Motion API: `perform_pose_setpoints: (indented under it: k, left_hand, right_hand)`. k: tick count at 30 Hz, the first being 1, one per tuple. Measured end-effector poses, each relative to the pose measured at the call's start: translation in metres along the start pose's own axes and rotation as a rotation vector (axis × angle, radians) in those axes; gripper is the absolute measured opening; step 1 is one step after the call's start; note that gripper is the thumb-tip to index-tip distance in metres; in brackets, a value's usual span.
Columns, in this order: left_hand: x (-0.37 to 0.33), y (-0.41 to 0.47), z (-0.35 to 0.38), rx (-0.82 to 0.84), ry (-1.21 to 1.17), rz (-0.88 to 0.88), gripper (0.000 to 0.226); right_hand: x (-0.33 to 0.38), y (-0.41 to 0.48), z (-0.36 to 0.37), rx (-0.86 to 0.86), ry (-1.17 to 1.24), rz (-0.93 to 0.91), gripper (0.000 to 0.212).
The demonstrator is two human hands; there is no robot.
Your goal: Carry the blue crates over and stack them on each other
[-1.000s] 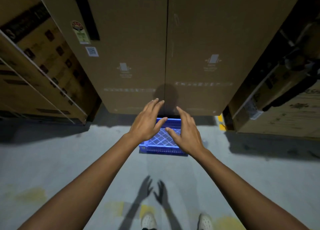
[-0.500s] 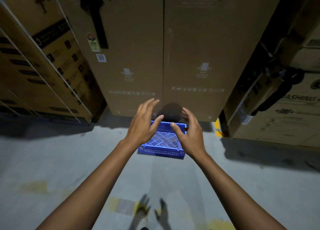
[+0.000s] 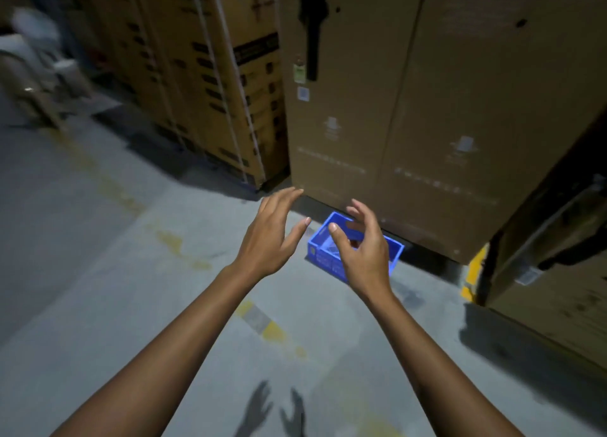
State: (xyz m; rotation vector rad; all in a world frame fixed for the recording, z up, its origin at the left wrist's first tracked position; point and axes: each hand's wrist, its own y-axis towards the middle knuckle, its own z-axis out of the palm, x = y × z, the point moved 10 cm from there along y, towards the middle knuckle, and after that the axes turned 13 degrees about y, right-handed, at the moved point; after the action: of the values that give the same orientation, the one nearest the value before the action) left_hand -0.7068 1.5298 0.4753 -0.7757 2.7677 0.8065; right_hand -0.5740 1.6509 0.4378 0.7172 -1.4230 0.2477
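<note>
View has swung left since half a second ago: blue crate (image 3: 323, 261) now sits right of centre, half hidden behind the right hand (image 3: 364, 256), where before it showed between both hands.

Crate: on the floor (image 3: 131, 288), open side up, at the foot of the large cardboard box (image 3: 345, 108). Only one crate in view; no second one, no stack visible.

Progress (judgement): this crate looks set down at the stacking spot. The rest still have to be fetched and stacked on it. How many remain: cannot tell.

Hands: left hand (image 3: 267, 239) and right hand both apart, fingers spread and loosely curved, holding nothing. The right one overlaps the crate in view but appears to be raised above it, no contact. The left is over bare floor, left of the crate.

Further left: strapped cartons (image 3: 230, 91).
</note>
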Motion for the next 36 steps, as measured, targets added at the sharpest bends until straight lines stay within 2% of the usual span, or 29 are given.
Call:
perform_pose_setpoints:
  k: [5,10,17,24,31,36]
  left_hand:
    - [0.022,-0.086,-0.074,-0.073,0.1,-0.141,0.047]
    - [0.045,-0.218,-0.172,-0.173,0.196,-0.283,0.046]
    - [0.058,-0.498,-0.305,-0.253,0.325,-0.557,0.044]
    - [0.035,-0.757,-0.445,-0.355,0.505,-0.861,0.045]
    - [0.013,-0.957,-0.55,-0.485,0.657,-1.12,0.042]
    - [0.037,-1.053,-0.598,-0.513,0.721,-1.24,0.04]
  right_hand:
    - [0.041,-0.062,0.046,0.165,0.083,-0.014,0.05]
    - [0.087,-0.165,0.11,0.35,0.186,-0.033,0.047]
    - [0.15,-0.402,0.196,0.635,0.336,-0.008,0.042]
    - [0.223,-0.638,0.279,0.981,0.464,0.047,0.04]
    - [0.295,-0.838,0.357,1.318,0.535,0.026,0.041]
    - [0.313,-0.933,0.429,1.419,0.566,0.043,0.038]
